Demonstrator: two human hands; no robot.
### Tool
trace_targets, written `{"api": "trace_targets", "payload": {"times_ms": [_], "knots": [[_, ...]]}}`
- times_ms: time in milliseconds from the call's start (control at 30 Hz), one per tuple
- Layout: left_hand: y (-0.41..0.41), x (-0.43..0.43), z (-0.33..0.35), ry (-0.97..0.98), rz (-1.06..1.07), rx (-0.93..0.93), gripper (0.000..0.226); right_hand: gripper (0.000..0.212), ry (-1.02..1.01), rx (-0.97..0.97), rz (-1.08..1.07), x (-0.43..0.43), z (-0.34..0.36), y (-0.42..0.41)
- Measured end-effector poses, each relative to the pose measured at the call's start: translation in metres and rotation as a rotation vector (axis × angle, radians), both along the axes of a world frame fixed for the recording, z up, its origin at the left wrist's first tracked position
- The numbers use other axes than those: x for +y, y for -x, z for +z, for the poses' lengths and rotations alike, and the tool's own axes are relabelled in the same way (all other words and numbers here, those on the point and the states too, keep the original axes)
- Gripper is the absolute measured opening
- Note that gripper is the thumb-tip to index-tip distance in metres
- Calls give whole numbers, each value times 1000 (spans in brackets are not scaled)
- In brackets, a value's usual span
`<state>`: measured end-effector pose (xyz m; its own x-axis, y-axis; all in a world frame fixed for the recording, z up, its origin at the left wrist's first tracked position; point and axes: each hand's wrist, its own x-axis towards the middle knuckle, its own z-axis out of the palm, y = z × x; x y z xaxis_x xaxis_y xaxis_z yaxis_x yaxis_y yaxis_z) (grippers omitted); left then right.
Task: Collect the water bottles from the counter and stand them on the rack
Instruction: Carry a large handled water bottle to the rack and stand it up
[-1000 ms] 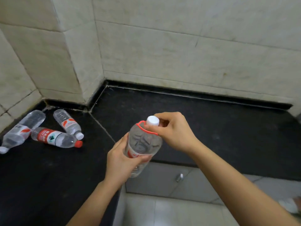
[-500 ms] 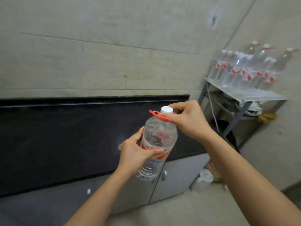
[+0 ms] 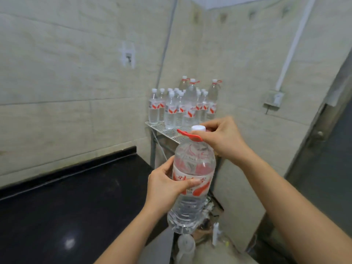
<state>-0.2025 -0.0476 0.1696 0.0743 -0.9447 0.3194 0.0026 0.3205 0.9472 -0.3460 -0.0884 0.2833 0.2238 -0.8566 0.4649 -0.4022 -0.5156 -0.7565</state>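
Observation:
I hold a large clear water bottle (image 3: 192, 189) upright in front of me, with a white cap and a red carry handle at its neck. My left hand (image 3: 163, 185) grips its labelled middle from the left. My right hand (image 3: 222, 139) pinches the neck and handle from the right. Behind the bottle stands a white wire rack (image 3: 167, 130) in the room's corner, and several water bottles (image 3: 182, 105) with red and white labels stand upright on its top shelf. The held bottle is in the air, below and in front of the rack's front edge.
A black counter (image 3: 76, 197) runs along the tiled wall on the left and ends at the rack. A grey door (image 3: 327, 149) is on the right. Small clutter and a white jug (image 3: 185, 244) sit on the floor under the rack.
The view has swung right from the counter to the rack, which now sits straight ahead and closer. Both hands keep the same hold on the large bottle.

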Motion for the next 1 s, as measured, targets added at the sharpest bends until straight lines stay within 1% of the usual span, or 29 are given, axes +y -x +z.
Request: {"api": "trace_targets", "payload": {"times_ms": [33, 100, 267, 333, 433, 500, 600, 767, 900, 1000], "knots": [[12, -20, 5, 10, -22, 10, 63, 19, 13, 0, -19, -20, 4, 12], [32, -63, 14, 24, -58, 34, 65, 13, 37, 9, -50, -60, 14, 34], [72, -178, 36, 80, -97, 38, 67, 14, 96, 39, -113, -163, 43, 76], [87, -221, 50, 102, -93, 32, 69, 18, 127, 65, -125, -202, 58, 90], [106, -283, 71, 125, -100, 30, 68, 31, 171, 91, -149, -259, 81, 109], [118, -322, 85, 146, -101, 12, 67, 34, 195, 87, -154, -293, 96, 120], [137, -379, 102, 195, -56, 1, 65, 28, 231, 81, -150, -342, 116, 134], [172, -460, 117, 259, 47, -5, 58, 24, 294, 92, -130, -424, 135, 159], [205, -524, 109, 254, 120, 14, 59, 21, 288, 125, -81, -494, 130, 184], [232, -565, 98, 216, 166, 49, 61, 26, 261, 161, -25, -548, 120, 206]]}}
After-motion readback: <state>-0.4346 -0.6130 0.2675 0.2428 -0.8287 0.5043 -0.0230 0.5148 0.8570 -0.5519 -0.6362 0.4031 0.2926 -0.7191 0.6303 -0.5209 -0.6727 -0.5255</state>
